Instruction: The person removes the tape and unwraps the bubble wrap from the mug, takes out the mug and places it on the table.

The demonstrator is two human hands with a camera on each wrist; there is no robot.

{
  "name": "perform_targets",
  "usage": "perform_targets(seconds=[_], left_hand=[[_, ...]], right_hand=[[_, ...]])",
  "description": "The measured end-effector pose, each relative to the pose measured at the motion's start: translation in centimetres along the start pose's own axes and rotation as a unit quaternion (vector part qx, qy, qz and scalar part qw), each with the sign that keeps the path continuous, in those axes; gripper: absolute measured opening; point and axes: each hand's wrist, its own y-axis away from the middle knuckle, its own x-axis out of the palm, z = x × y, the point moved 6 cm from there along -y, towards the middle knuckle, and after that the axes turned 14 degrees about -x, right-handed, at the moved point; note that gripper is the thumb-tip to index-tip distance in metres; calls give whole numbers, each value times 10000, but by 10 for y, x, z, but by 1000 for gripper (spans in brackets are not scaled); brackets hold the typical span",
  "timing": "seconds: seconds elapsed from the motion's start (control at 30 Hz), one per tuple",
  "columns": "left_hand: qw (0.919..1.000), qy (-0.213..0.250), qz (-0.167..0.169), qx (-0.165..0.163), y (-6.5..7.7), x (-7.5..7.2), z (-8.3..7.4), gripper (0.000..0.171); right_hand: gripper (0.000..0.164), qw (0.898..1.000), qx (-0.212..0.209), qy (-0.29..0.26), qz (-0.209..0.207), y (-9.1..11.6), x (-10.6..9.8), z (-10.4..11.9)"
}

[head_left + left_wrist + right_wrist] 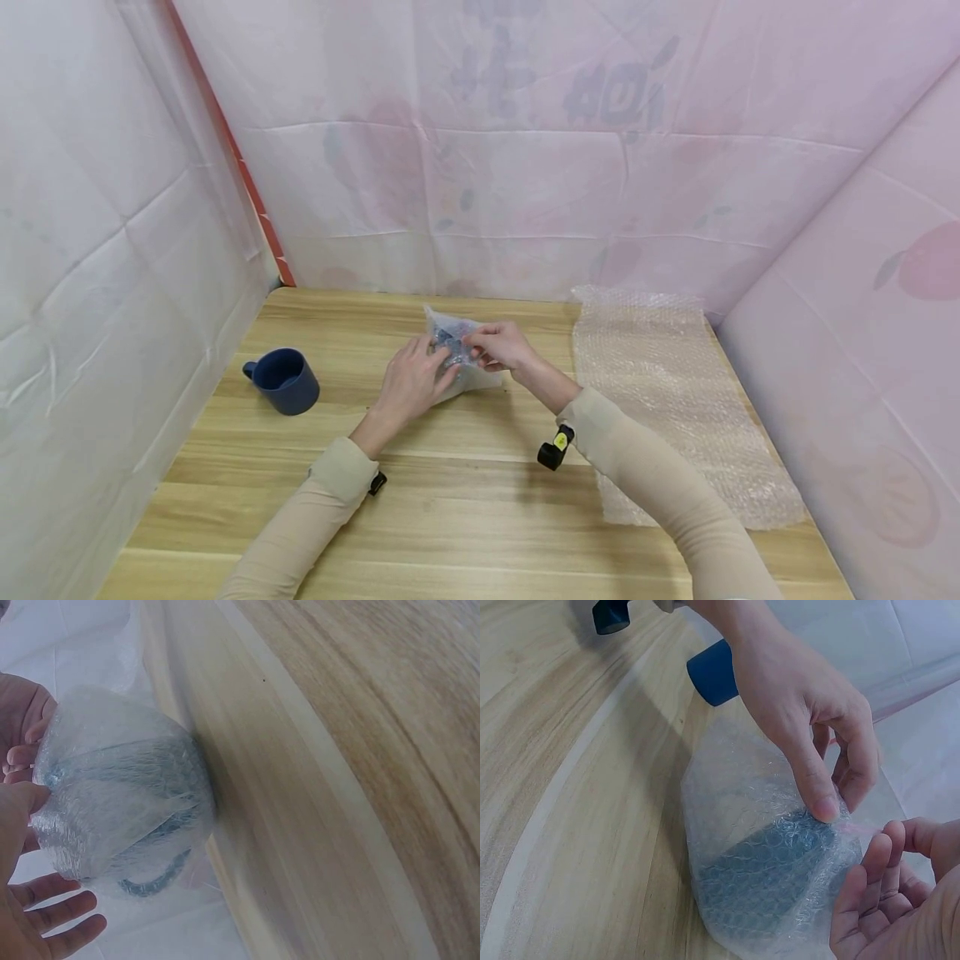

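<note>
A dark blue mug (pixel 154 881) is swathed in bubble wrap (pixel 757 907), its handle showing at one side in the left wrist view. My left hand (pixel 411 377) holds the wrapping at the top, thumb (pixel 821 799) pressed on it and several other fingers spread apart. Opposite it, my right hand (pixel 501 345) has thumb and forefinger pinched together. Between the two hands runs a thin pinkish strip (pixel 859 828), drawn out from the wrap to the right fingertips.
Left of the bundle, an unwrapped blue mug (pixel 287 382) stands upright on the wooden table (pixel 450 517). A large sheet of bubble wrap (pixel 667 392) lies flat along the right side, partly beneath the right forearm. Pale printed sheets (pixel 525 183) hang around the table.
</note>
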Motion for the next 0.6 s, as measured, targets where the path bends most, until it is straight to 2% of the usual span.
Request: perform_targets(seconds=[0.23, 0.6], left_hand=[[9999, -22, 83, -61, -1, 0, -1, 30], [10000, -9, 36, -69, -1, -2, -2, 29]], right_hand=[[27, 10000, 75, -50, -5, 0, -1, 0], [28, 9998, 180, -117, -36, -1, -3, -2]])
